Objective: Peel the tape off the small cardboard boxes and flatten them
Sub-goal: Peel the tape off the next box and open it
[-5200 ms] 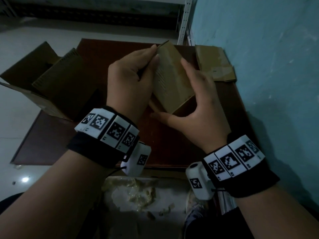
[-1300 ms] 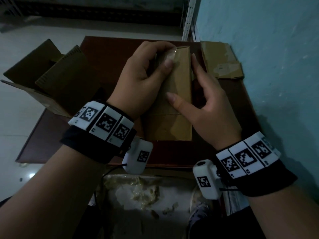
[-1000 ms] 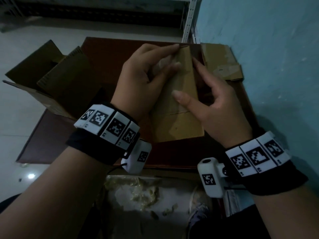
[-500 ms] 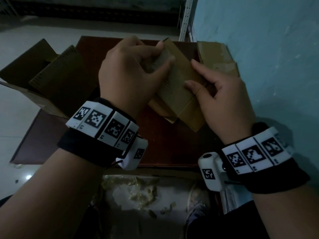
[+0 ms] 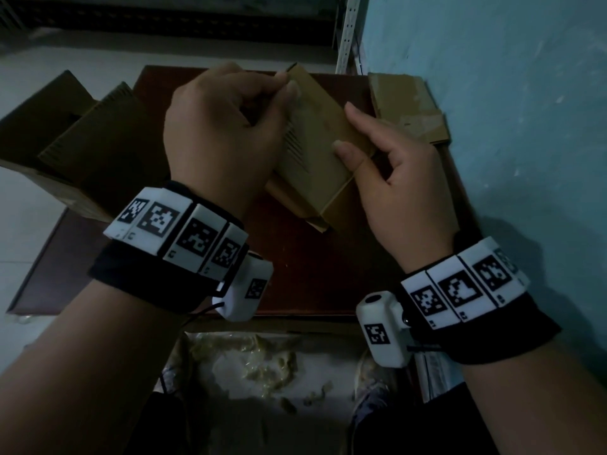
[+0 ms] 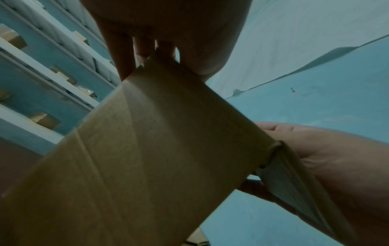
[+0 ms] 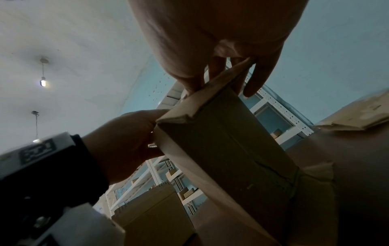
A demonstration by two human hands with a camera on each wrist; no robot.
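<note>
I hold a small brown cardboard box [image 5: 315, 142] tilted in the air above the dark red-brown table [image 5: 312, 274]. My left hand [image 5: 287, 85] has curled fingers; its thumb and forefinger pinch the box's upper left edge. My right hand [image 5: 348, 129] grips the box's right side, thumb on the top face and forefinger along the far edge. The left wrist view shows the box's [image 6: 157, 149] underside with a folded seam. In the right wrist view a box [image 7: 221, 141] corner is held by my left hand [image 7: 130, 141]. I cannot make out tape clearly.
Flattened cardboard pieces [image 5: 407, 110] lie at the table's back right against the blue wall [image 5: 509, 126]. Larger open cardboard boxes [image 5: 82, 136] stand at the left. Below the table's front edge is a container of crumpled tape scraps [image 5: 256, 359]. White metal shelving [image 5: 348, 27] stands behind.
The box stood long and upright between my hands a second ago; now it is lifted and turned with its top leaning left. My left fingers have curled tighter at its upper edge.
</note>
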